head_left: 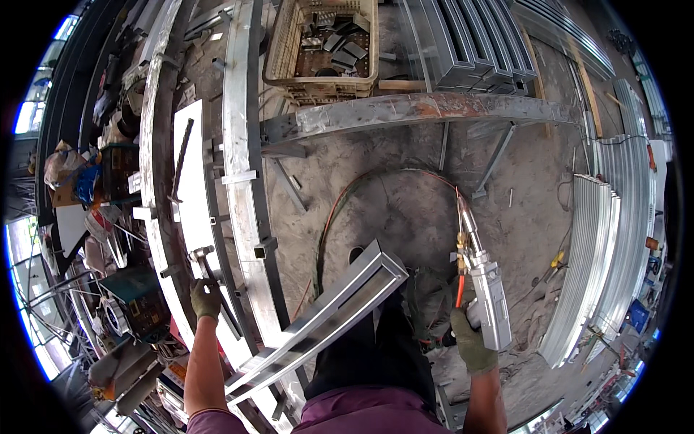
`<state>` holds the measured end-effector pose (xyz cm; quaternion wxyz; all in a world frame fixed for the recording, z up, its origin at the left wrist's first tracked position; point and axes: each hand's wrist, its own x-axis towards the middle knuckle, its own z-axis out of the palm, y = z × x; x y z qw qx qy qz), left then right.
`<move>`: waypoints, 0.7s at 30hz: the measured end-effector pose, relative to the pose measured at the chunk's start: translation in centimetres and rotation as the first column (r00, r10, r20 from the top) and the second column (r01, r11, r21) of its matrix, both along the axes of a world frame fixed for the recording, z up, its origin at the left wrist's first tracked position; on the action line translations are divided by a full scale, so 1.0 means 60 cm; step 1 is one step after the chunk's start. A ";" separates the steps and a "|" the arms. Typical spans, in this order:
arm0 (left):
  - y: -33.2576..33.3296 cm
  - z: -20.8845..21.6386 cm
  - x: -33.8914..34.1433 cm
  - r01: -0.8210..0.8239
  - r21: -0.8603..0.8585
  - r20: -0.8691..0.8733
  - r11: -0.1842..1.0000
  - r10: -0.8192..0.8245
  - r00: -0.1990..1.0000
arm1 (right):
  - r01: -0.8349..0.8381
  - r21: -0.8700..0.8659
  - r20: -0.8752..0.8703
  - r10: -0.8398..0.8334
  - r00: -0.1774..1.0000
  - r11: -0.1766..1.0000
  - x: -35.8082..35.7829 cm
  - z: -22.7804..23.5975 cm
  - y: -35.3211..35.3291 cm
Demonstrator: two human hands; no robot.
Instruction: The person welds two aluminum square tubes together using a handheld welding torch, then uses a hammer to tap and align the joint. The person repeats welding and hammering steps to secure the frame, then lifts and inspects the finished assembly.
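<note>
Metalworking shop with a dusty concrete floor [531,159], seen from above by a person whose dark-trousered legs are at 6 o'clock. At 4 o'clock is a silver welding torch [493,296], its slim nozzle aimed toward 11 o'clock, away from the body, presumably for safety. The gloved right hand [475,347] has its fingers wrapped around the torch's grip, though the far side is hidden. An orange cable [460,289] meets the torch beside that hand. At 8 o'clock, the gloved left hand [206,298] appears closed around the handle of a hammer [202,253], near its head, probably for control. Between the hands, a bright steel channel [325,318] slants from 7 o'clock to just below centre; its nearer end lies over a long steel beam [243,94], which seems to support it.

Farther out, a rusty crossbeam [419,108] spans 12 to 2 o'clock. Beyond it, a cream plastic crate [271,61] holds metal offcuts [340,52] at 12, seemingly gathered as scrap, and profiles [473,43] are stacked neatly at 1. More silvery lengths [589,253] lie bundled at 3. No brand or lettering can be made out on the tools.
</note>
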<state>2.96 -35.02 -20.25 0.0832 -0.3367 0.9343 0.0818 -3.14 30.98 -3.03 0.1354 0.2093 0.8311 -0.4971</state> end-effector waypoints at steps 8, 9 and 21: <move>0.027 0.007 0.021 -0.077 -0.030 -0.106 0.997 0.073 0.992 | -0.054 0.034 -0.162 0.059 0.985 0.998 -0.066 0.059 -0.018; 0.032 0.010 0.026 -0.079 -0.041 -0.121 0.996 0.074 0.990 | -0.049 0.033 -0.162 0.054 0.985 0.998 -0.066 0.067 -0.023; 0.387 0.207 -0.067 0.360 0.539 -0.434 0.762 -0.115 0.894 | -0.050 -0.069 -0.080 0.045 0.996 0.996 -0.043 0.101 -0.066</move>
